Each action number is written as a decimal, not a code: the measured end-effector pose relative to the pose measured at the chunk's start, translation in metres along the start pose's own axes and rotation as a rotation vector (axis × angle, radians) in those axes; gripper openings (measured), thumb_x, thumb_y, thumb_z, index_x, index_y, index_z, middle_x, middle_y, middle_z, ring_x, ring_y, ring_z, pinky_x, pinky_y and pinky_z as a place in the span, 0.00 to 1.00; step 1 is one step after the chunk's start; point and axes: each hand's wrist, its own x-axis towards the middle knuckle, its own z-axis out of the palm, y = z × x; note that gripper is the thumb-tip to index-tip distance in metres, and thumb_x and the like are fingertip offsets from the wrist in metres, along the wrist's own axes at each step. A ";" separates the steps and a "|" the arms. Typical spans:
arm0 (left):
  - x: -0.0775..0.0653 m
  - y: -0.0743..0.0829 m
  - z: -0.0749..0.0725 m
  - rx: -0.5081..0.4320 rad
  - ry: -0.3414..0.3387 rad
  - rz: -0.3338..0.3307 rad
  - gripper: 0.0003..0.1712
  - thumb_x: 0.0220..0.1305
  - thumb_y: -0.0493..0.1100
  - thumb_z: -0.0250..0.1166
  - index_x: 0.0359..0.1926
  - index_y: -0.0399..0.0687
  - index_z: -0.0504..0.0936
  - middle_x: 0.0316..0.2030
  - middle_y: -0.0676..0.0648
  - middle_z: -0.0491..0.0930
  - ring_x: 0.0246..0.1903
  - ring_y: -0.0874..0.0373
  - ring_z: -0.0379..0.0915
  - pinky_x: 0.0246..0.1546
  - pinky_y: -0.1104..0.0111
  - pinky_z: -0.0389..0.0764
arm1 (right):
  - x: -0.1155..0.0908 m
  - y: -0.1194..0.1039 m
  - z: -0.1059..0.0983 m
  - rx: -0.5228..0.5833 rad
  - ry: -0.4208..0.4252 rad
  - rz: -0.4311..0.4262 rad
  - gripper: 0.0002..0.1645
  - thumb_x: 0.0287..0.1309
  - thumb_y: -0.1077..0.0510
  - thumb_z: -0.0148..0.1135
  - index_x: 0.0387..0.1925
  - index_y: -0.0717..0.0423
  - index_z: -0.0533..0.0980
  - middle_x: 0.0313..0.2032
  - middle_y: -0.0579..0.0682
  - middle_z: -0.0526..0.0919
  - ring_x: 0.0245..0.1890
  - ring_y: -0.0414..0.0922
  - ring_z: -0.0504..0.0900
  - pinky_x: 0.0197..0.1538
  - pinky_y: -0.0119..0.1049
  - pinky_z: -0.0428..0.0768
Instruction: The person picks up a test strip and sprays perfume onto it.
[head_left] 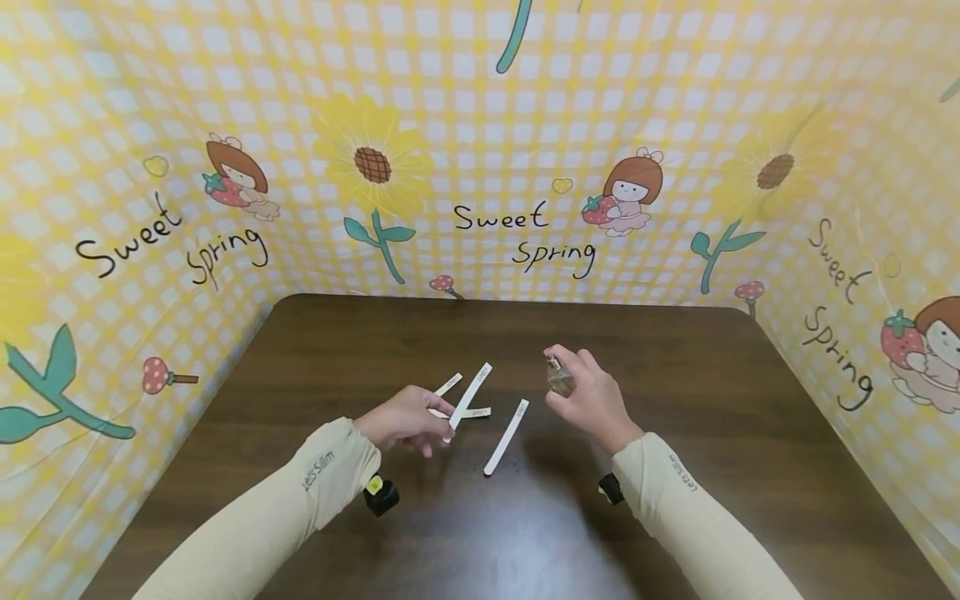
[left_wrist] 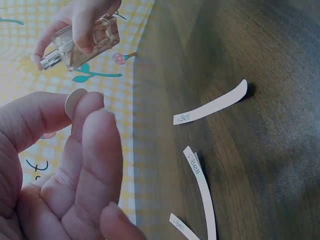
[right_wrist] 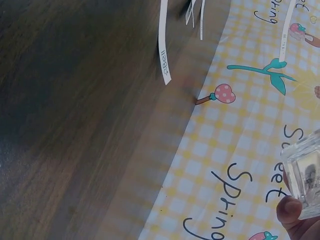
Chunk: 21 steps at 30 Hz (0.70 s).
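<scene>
Checked cloth (head_left: 487,150): we see it hung from the left edge to the right edge, yellow and white, printed with sunflowers, girls holding strawberries and "Sweet Spring".
Brown table (head_left: 637,333): we note wood grain; it fills the lower centre of the frame.
Left sleeve (head_left: 255,508): pale, lettered near the cuff, entering at lower left; a black wrist unit (head_left: 382,497) sits at its end.
Left hand (head_left: 405,417): left of centre, narrow at the fingertips, pinching one paper strip.
Strips on the table (head_left: 448,384): we find them just beyond the left hand, lying at differing angles and partly hidden by it; we cannot count them surely from the head view.
Held strip (head_left: 472,393): near the centre, tilted, rounded end in the fingers, printed end towards the upper right.
Lone strip (head_left: 507,437): flat on the table right of the held strip, apart from it, slanting from lower left to upper right.
Bottle (head_left: 559,379): right of centre, clear glass with a silver nozzle, off the table.
Right hand (head_left: 596,398): we record it wrapped round the bottle, a fingertip at the nozzle.
Right sleeve (head_left: 697,517): pale, lettered, entering at lower right.
</scene>
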 end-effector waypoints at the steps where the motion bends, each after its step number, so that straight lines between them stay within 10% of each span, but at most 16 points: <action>1: -0.001 0.001 0.000 0.000 -0.002 -0.001 0.17 0.50 0.31 0.65 0.45 0.35 0.81 0.19 0.48 0.80 0.09 0.63 0.69 0.11 0.75 0.57 | 0.000 0.000 -0.001 -0.001 0.002 0.002 0.33 0.38 0.64 0.67 0.52 0.52 0.73 0.31 0.53 0.72 0.18 0.42 0.69 0.18 0.37 0.70; 21: -0.015 0.007 -0.005 -0.027 -0.050 0.056 0.20 0.51 0.31 0.65 0.48 0.33 0.80 0.20 0.47 0.81 0.10 0.62 0.71 0.12 0.76 0.59 | 0.006 0.000 -0.004 -0.075 0.045 -0.053 0.33 0.37 0.65 0.67 0.52 0.53 0.73 0.30 0.54 0.70 0.14 0.40 0.64 0.14 0.35 0.66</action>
